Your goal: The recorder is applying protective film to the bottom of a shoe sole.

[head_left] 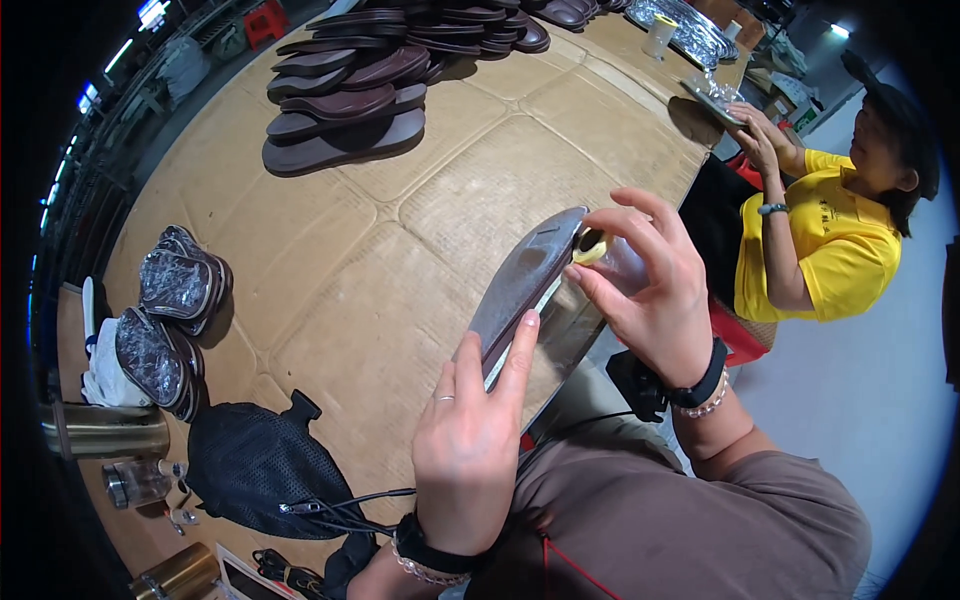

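A dark brown shoe sole (530, 262) lies tilted near the table's right edge, with a pale strip (548, 292) along its side. My left hand (470, 430) grips its near end, the index finger stretched along the edge with the strip and other fingers on top; the thumb is hidden. Pinched in my right hand (655, 285) is a roll of clear film (622, 262) with a yellowish rim and dark hole, against the sole's far end.
Piled brown soles (345, 140) stand at the far side. Film-wrapped soles (178, 280) sit at left, near a black mesh bag (265, 455), a gold tumbler (110, 432) and a glass jar (138, 483). A person in a yellow shirt (820, 240) works at right, holding a flat object.
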Demonstrator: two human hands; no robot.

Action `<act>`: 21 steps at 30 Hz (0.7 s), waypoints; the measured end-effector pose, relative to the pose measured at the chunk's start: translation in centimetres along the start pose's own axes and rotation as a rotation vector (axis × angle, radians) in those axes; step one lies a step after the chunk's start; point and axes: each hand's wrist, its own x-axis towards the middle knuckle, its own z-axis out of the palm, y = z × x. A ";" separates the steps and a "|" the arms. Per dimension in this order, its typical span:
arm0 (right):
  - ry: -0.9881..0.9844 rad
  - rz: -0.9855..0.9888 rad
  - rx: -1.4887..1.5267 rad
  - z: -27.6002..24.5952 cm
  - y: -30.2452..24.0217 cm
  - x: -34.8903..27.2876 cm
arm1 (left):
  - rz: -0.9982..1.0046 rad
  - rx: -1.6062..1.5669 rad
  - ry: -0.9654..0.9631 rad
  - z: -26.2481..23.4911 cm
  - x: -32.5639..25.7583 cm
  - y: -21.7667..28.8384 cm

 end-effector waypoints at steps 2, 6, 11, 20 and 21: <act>0.010 -0.056 -0.060 -0.1 0.0 0.0 | 0.009 0.021 0.025 0.1 -0.1 0.0; 0.018 -0.052 -0.077 -0.3 -0.1 -0.3 | 0.011 -0.028 0.026 0.3 0.0 0.0; 0.003 -0.038 -0.085 -0.6 -0.3 -0.5 | -0.009 -0.053 0.033 0.5 -0.1 0.2; 0.028 -0.062 -0.078 -0.6 0.1 -0.8 | 0.014 -0.038 0.054 0.6 -0.1 0.3; 0.027 -0.061 -0.078 -0.5 -0.1 -0.8 | 0.012 -0.040 0.053 0.6 -0.1 0.3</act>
